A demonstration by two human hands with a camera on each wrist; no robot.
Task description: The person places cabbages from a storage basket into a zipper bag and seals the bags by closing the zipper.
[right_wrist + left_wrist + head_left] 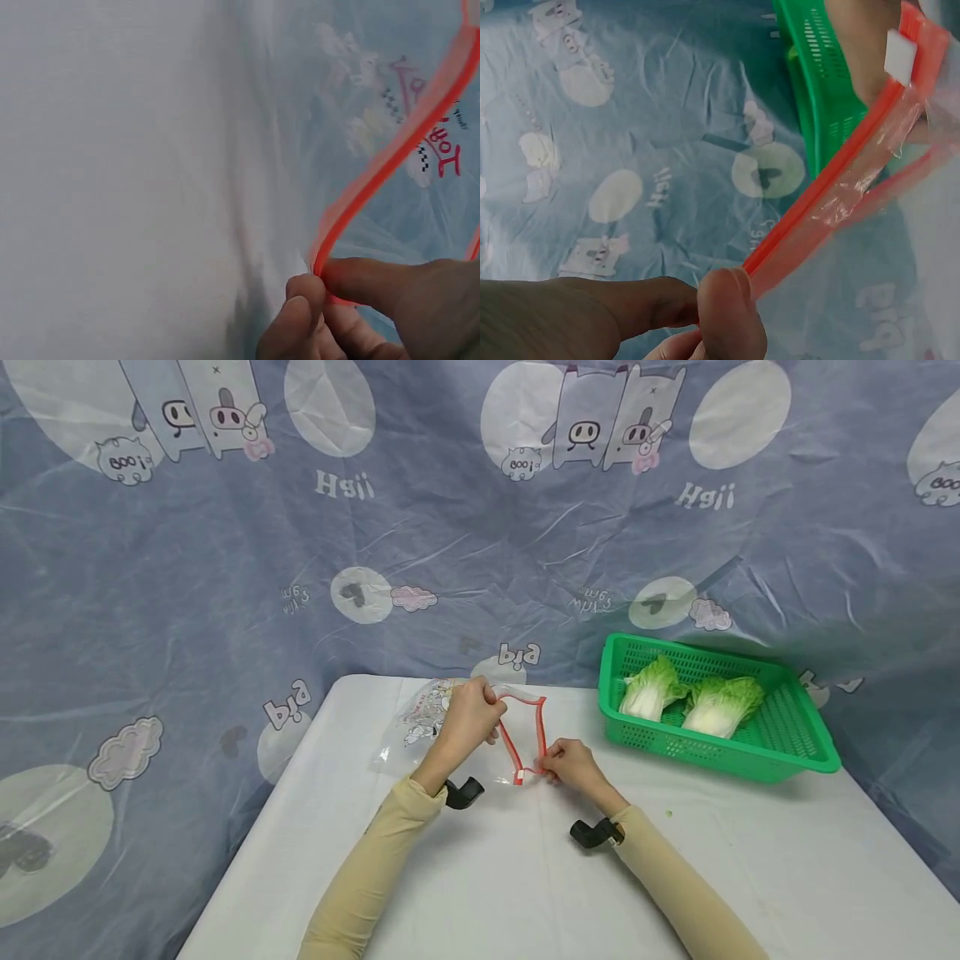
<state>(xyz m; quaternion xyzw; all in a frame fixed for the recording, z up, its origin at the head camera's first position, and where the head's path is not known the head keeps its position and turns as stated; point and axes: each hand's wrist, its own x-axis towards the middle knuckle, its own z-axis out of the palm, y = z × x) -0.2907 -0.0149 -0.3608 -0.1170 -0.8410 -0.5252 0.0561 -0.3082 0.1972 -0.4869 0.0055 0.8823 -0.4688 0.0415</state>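
A clear zip bag [416,731] with a red zip edge and printed cartoon figures lies over the white table, its mouth spread apart and facing right. My left hand [471,717] pinches the red edge on the near-left side of the mouth between thumb and fingers. The right hand [576,765] holds the opposite red edge at its near end, thumb against fingertips. A small white slider [900,57] sits on the red strip, close to the right hand. In the right wrist view, the red strip [397,150] runs up from the pinching fingers.
At the back right stands a green plastic basket [697,750] holding two Chinese cabbages, one on the left [651,690] and one on the right [723,707]. A blue-grey patterned curtain [450,527] hangs behind the white table [517,877]. A tiny green scrap [669,813] lies near the right sleeve.
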